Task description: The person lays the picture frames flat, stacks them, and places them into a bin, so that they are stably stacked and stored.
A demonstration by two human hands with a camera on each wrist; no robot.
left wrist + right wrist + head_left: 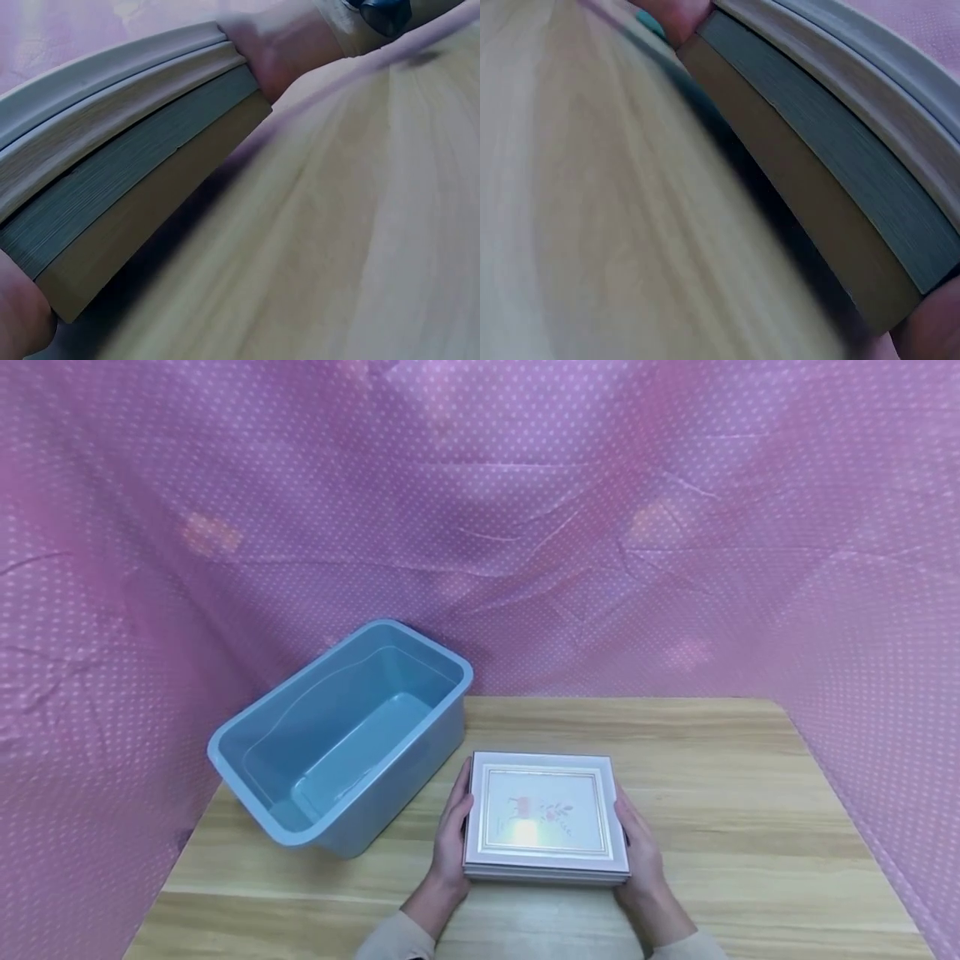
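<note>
Both hands grip a stack of picture frames from its two short sides in the head view. The top picture frame (542, 783) has a pale border, a thin inner trim and a faint reddish plant-like print, with a bright glare spot on it. My left hand (451, 842) holds the left side, thumb near the upper edge. On the right side is my right hand (642, 858), its fingers partly hidden beneath. The left wrist view shows the stack's layered edges (142, 139) in white, wood tone, grey and brown. Similar edges (810, 120) appear in the right wrist view, with a dark shadow under them.
A blue-grey plastic bin (405, 783) stands angled at the left of the wooden table (750, 827), its inside bare. Its right wall is close to the left hand. Pink dotted cloth (525, 568) hangs behind and along both sides.
</note>
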